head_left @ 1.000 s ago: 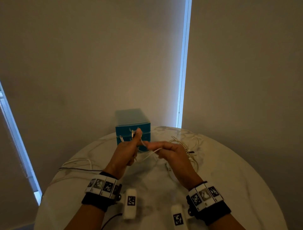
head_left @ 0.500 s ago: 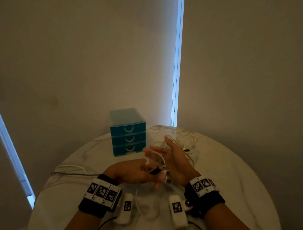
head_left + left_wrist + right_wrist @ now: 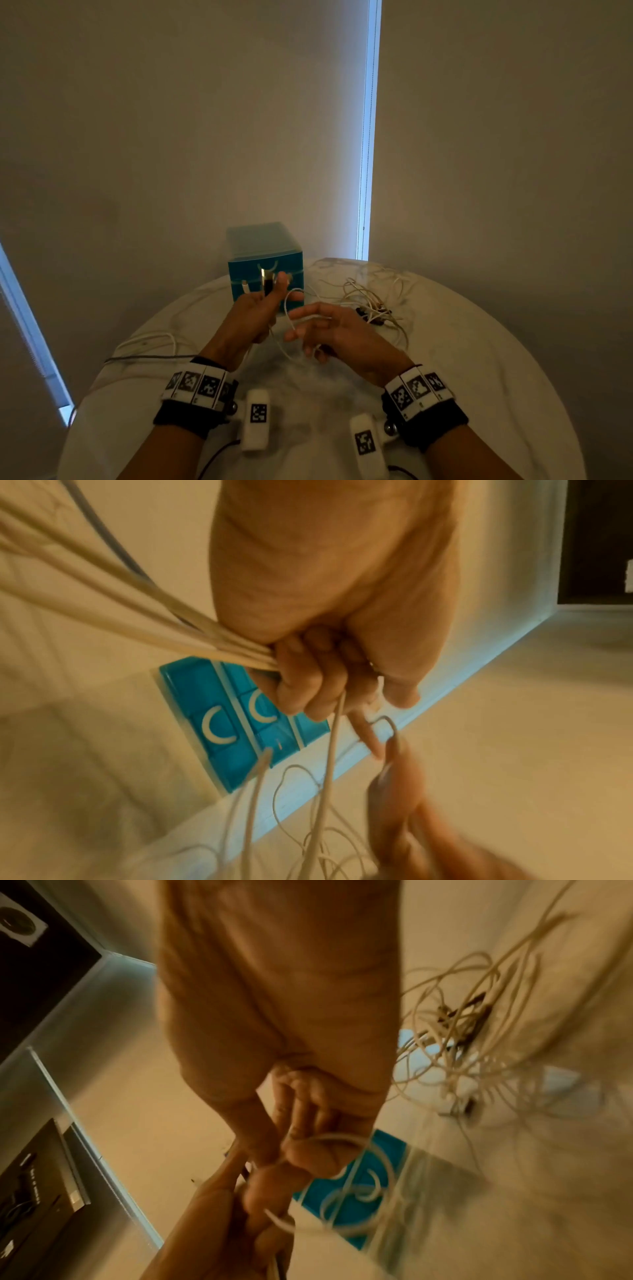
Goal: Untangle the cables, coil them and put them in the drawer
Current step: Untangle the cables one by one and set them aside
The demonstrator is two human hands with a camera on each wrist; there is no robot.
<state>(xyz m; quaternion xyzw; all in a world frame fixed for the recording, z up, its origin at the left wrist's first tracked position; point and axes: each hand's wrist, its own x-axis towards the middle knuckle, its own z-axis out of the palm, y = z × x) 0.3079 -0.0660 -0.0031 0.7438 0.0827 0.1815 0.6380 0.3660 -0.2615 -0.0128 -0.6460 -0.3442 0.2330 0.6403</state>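
My left hand (image 3: 262, 306) is raised in front of the teal drawer unit (image 3: 265, 262) and grips a bundle of white cable (image 3: 171, 615) in a fist. Two connector ends (image 3: 265, 284) stick up above its thumb. My right hand (image 3: 310, 330) is just to its right, index and middle fingers stretched toward it, lower fingers curled round a thin white cable (image 3: 291, 308) that loops between both hands. In the right wrist view that loop (image 3: 342, 1139) passes round the fingers (image 3: 308, 1156). All three drawers (image 3: 219, 723) are closed.
A loose tangle of white cables (image 3: 370, 305) with dark plugs lies on the round white marble table (image 3: 479, 359), right of the drawers. More white cable and a grey lead (image 3: 147, 347) trail over the table's left side. A wall stands close behind.
My left hand has risen from low over the table to in front of the drawers, connectors pointing up. My right hand has turned from palm-up to fingers pointing left, drawing the cable loop along.
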